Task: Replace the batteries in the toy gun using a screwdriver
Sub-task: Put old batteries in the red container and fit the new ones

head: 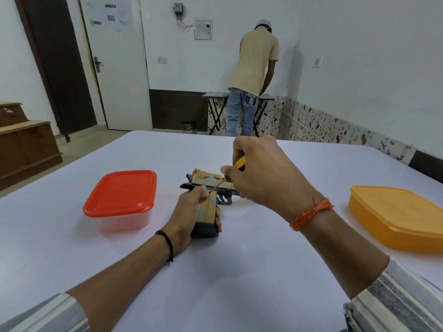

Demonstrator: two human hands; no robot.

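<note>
Mid-table (239,271), left hand (191,212) grips the toy gun (211,185) by its handle; right hand (261,173) holds a screwdriver (239,162), tip on the gun.

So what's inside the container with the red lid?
Through the clear walls of the container only a reddish tint shows, no distinct item. Its red lid is shut, hiding the top.

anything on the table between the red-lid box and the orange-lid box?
Head view: the toy gun, gripped by the left hand, with the right hand holding the screwdriver to it. Otherwise bare table.
</note>
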